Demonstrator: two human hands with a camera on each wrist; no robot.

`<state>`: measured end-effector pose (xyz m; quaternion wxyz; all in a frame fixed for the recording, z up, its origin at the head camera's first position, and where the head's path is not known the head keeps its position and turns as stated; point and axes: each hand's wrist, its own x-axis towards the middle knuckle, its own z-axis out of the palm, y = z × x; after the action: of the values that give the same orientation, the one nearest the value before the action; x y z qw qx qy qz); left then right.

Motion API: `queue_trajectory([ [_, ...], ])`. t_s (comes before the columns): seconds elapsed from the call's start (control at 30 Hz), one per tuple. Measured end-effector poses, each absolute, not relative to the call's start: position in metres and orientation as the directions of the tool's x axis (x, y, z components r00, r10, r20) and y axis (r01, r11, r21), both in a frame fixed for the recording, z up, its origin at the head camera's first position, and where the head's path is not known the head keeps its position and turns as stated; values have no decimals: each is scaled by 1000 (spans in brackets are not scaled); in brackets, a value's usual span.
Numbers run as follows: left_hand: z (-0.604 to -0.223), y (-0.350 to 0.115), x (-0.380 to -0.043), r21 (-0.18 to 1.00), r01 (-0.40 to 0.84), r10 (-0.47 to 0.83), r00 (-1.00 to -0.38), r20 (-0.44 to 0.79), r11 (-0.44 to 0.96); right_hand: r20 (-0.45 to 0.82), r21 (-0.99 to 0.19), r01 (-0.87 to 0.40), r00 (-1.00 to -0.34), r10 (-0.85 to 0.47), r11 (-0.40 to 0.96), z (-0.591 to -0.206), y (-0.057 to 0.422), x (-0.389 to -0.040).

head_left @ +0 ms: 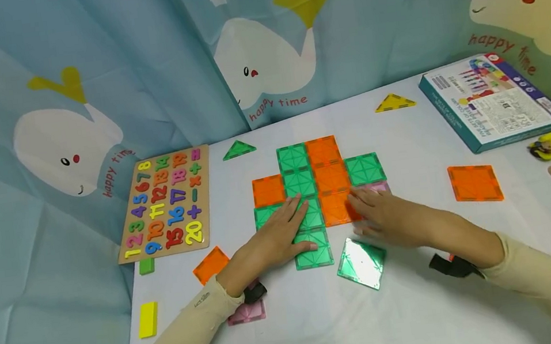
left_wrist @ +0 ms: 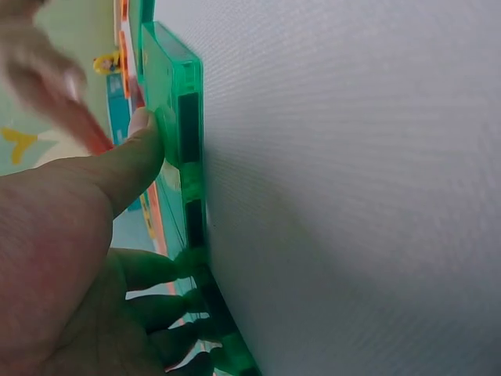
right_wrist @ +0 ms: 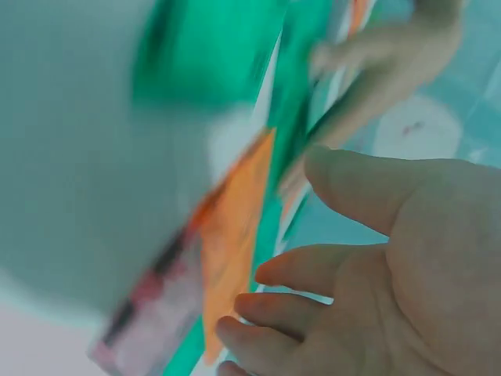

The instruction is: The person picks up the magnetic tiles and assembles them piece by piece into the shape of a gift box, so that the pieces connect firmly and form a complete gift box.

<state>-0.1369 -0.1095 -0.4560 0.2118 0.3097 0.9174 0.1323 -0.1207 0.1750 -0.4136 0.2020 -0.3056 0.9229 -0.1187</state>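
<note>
Flat magnetic tiles form a joined shape in the middle of the table, with green tiles (head_left: 299,183) to the left and orange tiles (head_left: 331,178) beside them. My left hand (head_left: 275,237) lies on the lower green tiles, fingers spread; in the left wrist view its thumb touches a green tile (left_wrist: 174,86) edge. Over the lowest orange tile (right_wrist: 239,243) and the pink tile (right_wrist: 160,290), my right hand (head_left: 391,216) hovers close with loosely bent fingers, nothing between them in the right wrist view. A loose, shiny green tile (head_left: 362,263) lies askew just below it.
A number board (head_left: 165,204) lies at the left, near a yellow block (head_left: 148,320). One orange tile (head_left: 475,183) is apart at the right. Behind it are a toy box (head_left: 493,99) and a small figurine (head_left: 549,146). Triangular tiles, one yellow (head_left: 394,101), lie at the back.
</note>
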Motion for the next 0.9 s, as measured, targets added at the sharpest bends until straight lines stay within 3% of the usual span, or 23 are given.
queue_trajectory([
  [0.2, -455, -110, -136, 367, 504, 614, -721, -320, 782, -333, -414, -538, -662, -672, 735, -416, 175, -46],
  [0.33, -455, -109, -137, 359, 514, 620, -717, -320, 779, -352, -394, -544, -655, -668, 741, -424, 172, -24],
  [0.7, -455, -106, -138, 332, 537, 627, -713, -313, 776, -263, -416, -619, -619, -740, 666, -434, 178, -66],
  [0.9, -456, -107, -137, 322, 539, 625, -720, -302, 778, -271, -450, -595, -620, -736, 666, -431, 175, -72],
])
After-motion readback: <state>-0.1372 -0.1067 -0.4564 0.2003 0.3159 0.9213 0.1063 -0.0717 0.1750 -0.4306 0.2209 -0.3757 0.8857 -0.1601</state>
